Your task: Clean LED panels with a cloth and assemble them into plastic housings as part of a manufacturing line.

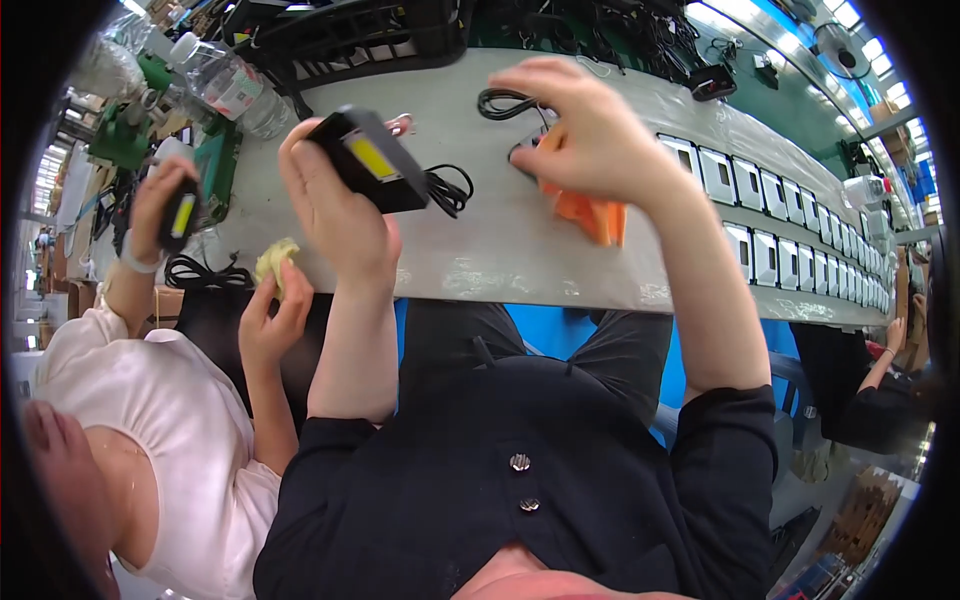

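Observation:
My left hand [342,215] is raised over the table, wrapped round a black box-shaped power adapter [372,160] with a yellow label. Beside that adapter is a coiled black cable [450,190]. My right hand [590,130], slightly blurred, is over the table further right. A bright orange piece, cloth-like, [592,215] hangs out below its palm, seemingly held there. Another black cable coil [507,104] shows by the right fingertips, with a small dark part near the thumb; whether I grip these cannot be made out.
At my left a co-worker holds a similar black adapter [181,215] and a crumpled yellowish cloth [275,258]. A plastic bottle [235,90] and a black crate [350,45] stand beyond. Two rows of black-and-white units [750,190] line the table's right side.

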A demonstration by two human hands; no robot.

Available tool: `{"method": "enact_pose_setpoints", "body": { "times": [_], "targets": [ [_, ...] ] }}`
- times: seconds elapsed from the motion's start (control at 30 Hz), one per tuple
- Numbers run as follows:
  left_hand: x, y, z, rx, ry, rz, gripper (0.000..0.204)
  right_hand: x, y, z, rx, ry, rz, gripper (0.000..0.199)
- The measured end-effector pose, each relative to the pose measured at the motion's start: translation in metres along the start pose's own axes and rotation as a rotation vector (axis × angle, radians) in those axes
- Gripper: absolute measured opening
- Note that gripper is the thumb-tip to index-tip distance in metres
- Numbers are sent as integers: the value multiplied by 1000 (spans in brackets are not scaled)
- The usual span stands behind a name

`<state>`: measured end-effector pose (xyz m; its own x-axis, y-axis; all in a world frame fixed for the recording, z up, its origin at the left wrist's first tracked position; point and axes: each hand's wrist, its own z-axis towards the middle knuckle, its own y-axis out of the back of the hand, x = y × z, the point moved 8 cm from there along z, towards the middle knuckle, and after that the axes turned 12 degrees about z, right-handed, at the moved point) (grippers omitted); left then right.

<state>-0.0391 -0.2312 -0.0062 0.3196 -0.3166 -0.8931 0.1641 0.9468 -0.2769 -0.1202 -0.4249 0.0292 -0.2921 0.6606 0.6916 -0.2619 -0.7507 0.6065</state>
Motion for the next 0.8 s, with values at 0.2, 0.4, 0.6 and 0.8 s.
{"method": "enact_pose_setpoints", "body": {
  "times": [0.2, 0.4, 0.6, 0.8],
  "targets": [
    [-67, -58, -27, 287, -133, 137, 30, 55, 22, -16, 131, -81, 525, 41],
    [-90, -126, -75, 694, -32, -61, 35, 64, 46, -103, 1, -245, 699, 22],
    [-61, -185, -132, 920, 11, 25, 44, 31, 83, -205, -388, -223, 1219, 23],
    [48, -199, -179, 1089, -325, 783, 78, -3, 104, -298, -746, -549, 1477, 30]
  ]
}}
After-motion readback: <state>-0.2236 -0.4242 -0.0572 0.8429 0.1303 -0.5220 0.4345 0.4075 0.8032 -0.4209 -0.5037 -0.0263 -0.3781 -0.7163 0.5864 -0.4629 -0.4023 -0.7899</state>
